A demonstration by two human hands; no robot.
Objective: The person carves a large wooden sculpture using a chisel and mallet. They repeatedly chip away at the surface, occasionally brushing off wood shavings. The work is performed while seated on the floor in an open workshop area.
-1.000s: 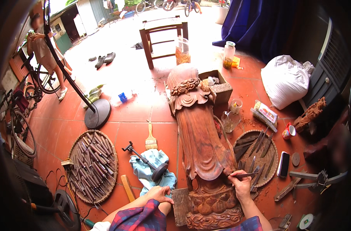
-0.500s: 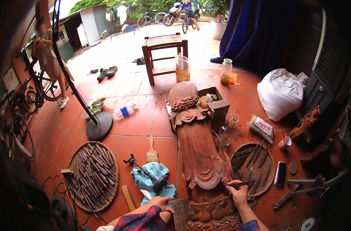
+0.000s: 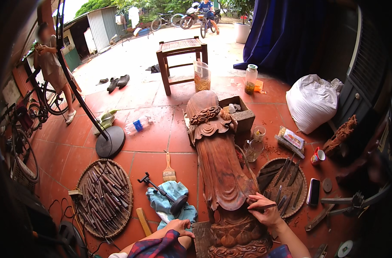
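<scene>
- The carving runs lengthwise away from me, between my hands.
- My right hand, the nearer, pinches a blade crosswise at the carving's right edge.
- My left hand, half-curled, is left of the carving; its grip I can't tell.

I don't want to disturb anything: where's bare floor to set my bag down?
Bare red tiles lie between the plastic bottle and the carving, and left of the round black base. Right of the carving is crowded: tool basket, phone, red cup.
</scene>
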